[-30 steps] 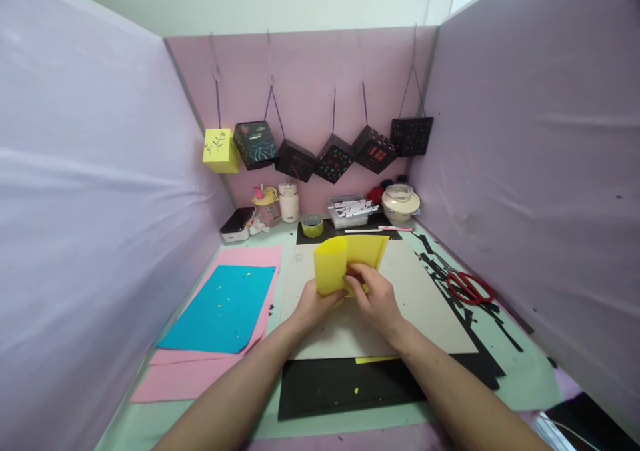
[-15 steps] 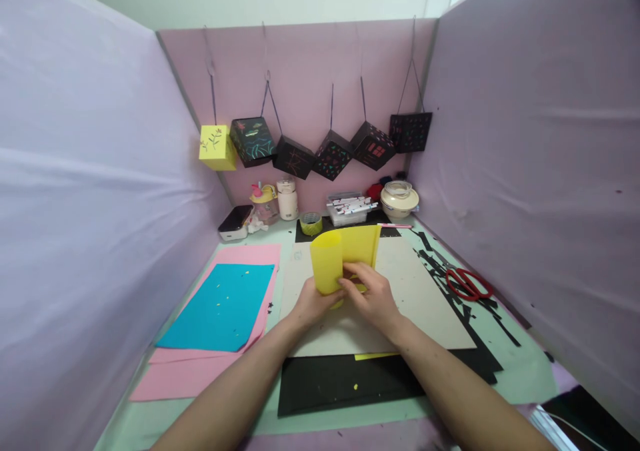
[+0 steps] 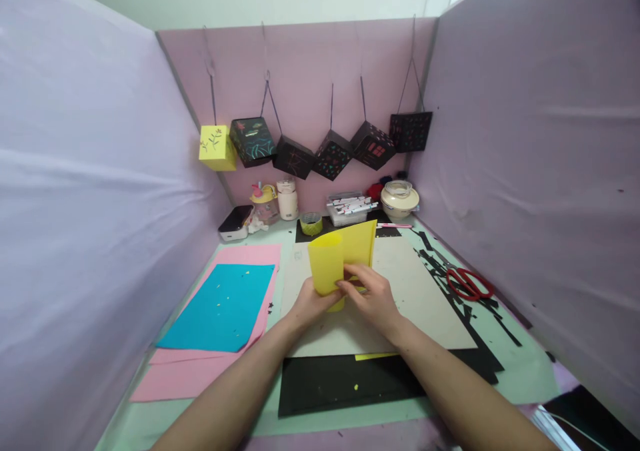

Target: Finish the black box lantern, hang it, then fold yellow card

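While both forearms are reaching in from below in the head view, we are holding a yellow sheet (image 3: pixel 326 263) upright above a pale board (image 3: pixel 320 338) on the desk (image 3: pixel 265 428). Its left part is curving round into a tube shape, and its flat part is standing behind the right fingers. Our left hand (image 3: pixel 311 302) is pinching the lower part of the curve, though its fingers are partly hiding behind the paper; our right hand (image 3: pixel 373 296) is closing its grip on the sheet beside the curve, thumb and forefinger near each other.

We seem to be shaping or lining up the bend — a judgement from the pose. The next move is calling for a steady left grip and light right fingertips, lest the paper be creasing or springing open.

Blue paper (image 3: pixel 220 304) is lying on pink sheets (image 3: pixel 175 384) to the left; red-handled scissors (image 3: pixel 467 283) are resting among black strips to the right.
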`<state>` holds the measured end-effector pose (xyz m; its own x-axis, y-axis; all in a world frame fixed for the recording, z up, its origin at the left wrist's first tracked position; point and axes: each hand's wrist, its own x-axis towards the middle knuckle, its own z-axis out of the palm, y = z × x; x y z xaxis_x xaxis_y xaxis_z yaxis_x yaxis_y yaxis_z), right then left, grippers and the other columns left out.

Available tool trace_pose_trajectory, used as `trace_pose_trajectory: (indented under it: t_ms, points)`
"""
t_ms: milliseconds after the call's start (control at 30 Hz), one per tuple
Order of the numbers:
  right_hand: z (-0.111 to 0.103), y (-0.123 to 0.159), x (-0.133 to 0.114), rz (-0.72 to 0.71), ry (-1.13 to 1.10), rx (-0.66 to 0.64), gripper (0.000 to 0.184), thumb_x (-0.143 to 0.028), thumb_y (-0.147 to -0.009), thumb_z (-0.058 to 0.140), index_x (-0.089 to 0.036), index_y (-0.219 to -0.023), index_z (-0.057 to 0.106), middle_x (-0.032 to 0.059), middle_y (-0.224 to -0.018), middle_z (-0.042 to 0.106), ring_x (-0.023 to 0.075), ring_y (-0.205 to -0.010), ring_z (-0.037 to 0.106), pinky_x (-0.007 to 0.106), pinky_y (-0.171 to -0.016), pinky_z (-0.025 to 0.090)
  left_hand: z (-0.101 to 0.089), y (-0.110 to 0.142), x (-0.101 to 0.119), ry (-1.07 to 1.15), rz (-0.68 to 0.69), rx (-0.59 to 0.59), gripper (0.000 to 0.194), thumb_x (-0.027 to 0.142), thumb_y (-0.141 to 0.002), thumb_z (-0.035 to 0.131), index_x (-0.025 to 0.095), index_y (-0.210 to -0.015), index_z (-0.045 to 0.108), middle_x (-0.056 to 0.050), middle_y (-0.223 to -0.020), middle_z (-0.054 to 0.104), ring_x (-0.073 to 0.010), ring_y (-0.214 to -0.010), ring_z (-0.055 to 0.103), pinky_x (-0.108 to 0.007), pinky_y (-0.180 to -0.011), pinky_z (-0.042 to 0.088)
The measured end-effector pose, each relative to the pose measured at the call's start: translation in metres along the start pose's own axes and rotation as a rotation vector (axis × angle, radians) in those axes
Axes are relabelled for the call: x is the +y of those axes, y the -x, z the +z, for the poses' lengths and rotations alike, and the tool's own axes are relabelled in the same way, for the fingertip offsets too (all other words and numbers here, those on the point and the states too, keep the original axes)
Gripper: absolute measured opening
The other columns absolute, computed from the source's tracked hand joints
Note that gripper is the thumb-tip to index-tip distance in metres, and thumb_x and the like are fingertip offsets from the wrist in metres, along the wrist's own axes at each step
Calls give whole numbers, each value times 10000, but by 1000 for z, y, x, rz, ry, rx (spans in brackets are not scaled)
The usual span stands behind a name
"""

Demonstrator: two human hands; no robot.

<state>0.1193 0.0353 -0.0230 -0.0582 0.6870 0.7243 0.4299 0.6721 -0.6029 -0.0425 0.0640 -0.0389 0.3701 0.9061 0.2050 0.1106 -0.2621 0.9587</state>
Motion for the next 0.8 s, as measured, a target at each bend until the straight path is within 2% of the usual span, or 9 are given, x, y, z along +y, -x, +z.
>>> trace_pose_trajectory:
  t_ms: [233, 467, 667, 800]
  points:
    - [0, 0, 2, -42, 33, -1, 209, -218, -891, 587, -221, -1092, 643, 78, -1002, 715, 202, -856, 682, 347, -753, 592, 2, -1, -3, -28, -15, 46, 386, 369, -753, 730, 154, -1071, 688, -100, -1062, 727, -241, -938, 678, -332, -816, 538]
    - [-3, -1, 0, -129, 168, -14, 207, -236, -912, 552, -207, -1100, 633, 93, -969, 701, 218, -867, 660, 356, -763, 561, 3, -1, -6, -64, 4, 126, 317, 359, -760, 724, 159, -1005, 715, -80, -973, 749, -230, -874, 691, -314, -774, 546]
    - [-3, -2, 0, -132, 178, -7, 182, -232, -909, 556, -208, -1073, 629, 79, -922, 702, 205, -800, 651, 338, -717, 544, 5, 0, -4, -24, 5, 129, 329, 390, -762, 724, 163, -1000, 725, -82, -993, 750, -227, -875, 698, -309, -784, 548]
    - [-2, 0, 2, -119, 165, 33, 217, -246, -898, 582, -208, -1109, 615, 71, -925, 712, 194, -785, 669, 320, -717, 549, 7, 1, -3, -4, 11, 129, 350, 391, -773, 718, 171, -1045, 715, -87, -1060, 737, -234, -950, 690, -319, -830, 542]
